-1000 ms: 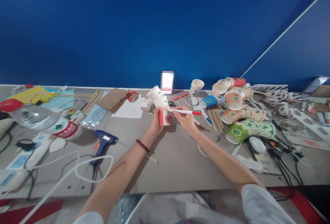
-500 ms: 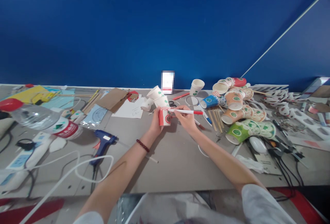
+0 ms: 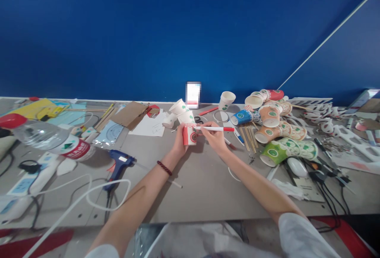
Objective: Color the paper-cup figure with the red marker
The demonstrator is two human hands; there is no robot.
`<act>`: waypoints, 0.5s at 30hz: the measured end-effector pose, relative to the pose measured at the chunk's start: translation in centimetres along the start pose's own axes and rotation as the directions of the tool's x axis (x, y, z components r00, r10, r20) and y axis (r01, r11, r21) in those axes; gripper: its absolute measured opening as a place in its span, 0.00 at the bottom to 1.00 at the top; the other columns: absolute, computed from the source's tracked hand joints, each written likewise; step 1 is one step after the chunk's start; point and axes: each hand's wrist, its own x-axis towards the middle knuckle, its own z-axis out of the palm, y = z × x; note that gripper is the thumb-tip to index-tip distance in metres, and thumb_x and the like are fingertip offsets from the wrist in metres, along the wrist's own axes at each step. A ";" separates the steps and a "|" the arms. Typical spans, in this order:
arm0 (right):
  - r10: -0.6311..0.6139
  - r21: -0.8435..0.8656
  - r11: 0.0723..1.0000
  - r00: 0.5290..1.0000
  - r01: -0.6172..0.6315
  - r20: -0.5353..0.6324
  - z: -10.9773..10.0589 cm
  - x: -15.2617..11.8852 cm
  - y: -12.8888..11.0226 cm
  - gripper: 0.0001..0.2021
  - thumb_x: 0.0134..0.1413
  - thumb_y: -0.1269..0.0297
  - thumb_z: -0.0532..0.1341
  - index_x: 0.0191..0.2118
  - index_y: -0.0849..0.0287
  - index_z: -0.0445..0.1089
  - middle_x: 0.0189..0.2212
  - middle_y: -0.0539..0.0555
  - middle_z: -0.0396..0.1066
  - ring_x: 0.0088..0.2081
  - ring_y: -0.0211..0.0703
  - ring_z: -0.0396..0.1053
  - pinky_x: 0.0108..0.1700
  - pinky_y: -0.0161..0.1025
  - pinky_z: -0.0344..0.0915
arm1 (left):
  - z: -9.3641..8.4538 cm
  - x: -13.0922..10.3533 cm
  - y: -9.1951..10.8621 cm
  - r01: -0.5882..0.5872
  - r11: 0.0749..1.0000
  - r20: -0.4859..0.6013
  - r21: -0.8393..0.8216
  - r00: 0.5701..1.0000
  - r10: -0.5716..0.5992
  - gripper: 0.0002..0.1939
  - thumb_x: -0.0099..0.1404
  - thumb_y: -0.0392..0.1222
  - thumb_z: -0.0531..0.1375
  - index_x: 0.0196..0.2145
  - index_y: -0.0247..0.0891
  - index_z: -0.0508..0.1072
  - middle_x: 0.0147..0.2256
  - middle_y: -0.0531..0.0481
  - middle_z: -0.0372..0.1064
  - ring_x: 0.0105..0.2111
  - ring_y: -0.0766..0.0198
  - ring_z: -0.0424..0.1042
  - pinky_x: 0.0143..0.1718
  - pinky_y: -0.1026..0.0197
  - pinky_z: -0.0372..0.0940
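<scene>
My left hand (image 3: 178, 142) is closed around a chain of joined paper cups. Its nearest paper cup (image 3: 189, 136) is coloured red, with a round emblem and red scallop patterns, while the paper cups (image 3: 179, 108) behind it are white with green marks. A white marker with a red end (image 3: 220, 129) is pinched in my right hand (image 3: 214, 136). Its tip meets or nearly meets the patterned band of the cup; the exact contact is too small to make out.
Coloured cup chains (image 3: 271, 153) lie to the right, near wooden sticks (image 3: 248, 138) and a white cup stack (image 3: 227, 100). On the left are a blue glue gun (image 3: 120, 165), a plastic bottle (image 3: 56, 137) and a power strip (image 3: 28, 182). A lit screen (image 3: 193, 93) leans at the back wall.
The marker and my right hand have shifted very slightly against the cup. Everything else looks the same.
</scene>
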 end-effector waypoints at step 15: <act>-0.017 -0.020 1.000 1.000 0.017 0.011 0.1 0.0 -0.3 0.08 0.47 0.58 0.68 0.28 0.54 0.71 0.31 0.53 0.78 0.50 0.56 0.77 0.44 0.45 0.76 | 0.3 -0.3 0.3 0.008 1.000 -0.007 0.012 1.000 -0.008 0.23 0.72 0.52 0.51 0.37 0.31 0.79 0.30 0.43 0.78 0.29 0.60 0.76 0.35 0.61 0.71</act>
